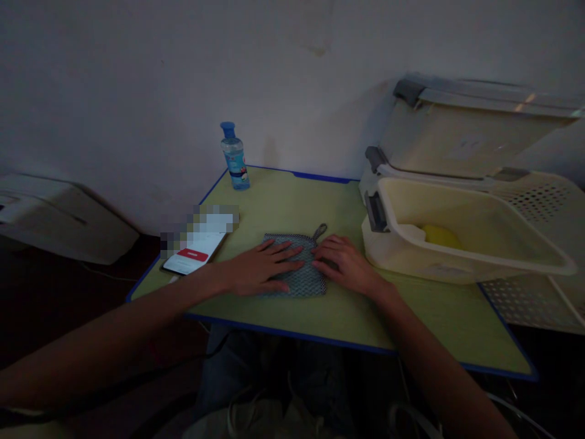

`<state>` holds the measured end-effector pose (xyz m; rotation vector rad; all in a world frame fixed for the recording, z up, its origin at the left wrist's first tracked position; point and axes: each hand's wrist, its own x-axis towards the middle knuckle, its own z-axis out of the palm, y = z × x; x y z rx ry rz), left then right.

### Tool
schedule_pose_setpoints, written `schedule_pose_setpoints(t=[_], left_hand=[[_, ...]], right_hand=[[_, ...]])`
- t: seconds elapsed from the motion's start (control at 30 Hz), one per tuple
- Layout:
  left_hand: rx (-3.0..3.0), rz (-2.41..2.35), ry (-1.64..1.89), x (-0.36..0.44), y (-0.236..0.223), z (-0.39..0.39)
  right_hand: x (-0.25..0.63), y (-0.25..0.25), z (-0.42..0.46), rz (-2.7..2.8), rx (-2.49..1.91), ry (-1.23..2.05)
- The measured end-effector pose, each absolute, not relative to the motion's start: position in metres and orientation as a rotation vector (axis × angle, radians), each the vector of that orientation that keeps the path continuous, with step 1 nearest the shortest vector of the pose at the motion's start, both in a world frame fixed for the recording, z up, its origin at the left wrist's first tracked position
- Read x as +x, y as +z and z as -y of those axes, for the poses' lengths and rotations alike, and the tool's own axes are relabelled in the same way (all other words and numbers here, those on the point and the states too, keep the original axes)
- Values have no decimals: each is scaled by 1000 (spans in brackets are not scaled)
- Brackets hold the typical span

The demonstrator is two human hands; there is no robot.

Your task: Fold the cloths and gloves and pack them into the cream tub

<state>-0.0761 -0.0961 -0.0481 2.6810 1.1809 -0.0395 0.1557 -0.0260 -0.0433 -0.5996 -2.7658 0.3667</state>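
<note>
A small square grey-blue patterned cloth (292,288) with a dark checked edging lies flat on the table in front of me. Its hanging loop sticks out at the far right corner. My left hand (256,268) rests palm down across the cloth's left and middle part, fingers stretched out and slightly spread. At the cloth's right edge, just below the loop, my right hand (345,263) touches it with bent fingertips. A gap shows between its thumb and fingers. Both hands cover part of the cloth, so whether it is folded I cannot tell.
The yellow-green table (347,317) has a blue rim. A lit phone (194,253) lies at the left, and a blue-capped bottle (236,161) stands at the back left. On the right sits a cream bin (425,259) with something yellow inside. Behind it leans another bin (457,137).
</note>
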Motion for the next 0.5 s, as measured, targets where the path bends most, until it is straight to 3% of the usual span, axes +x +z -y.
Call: schedule_pose_setpoints(t=[0.33, 0.5], left_hand=[[2621, -1358, 237, -53, -50, 67], [2802, -1288, 94, -59, -62, 54]], right_hand=[[152, -43, 38, 2749, -381, 587], [152, -50, 39, 2677, -365, 495]])
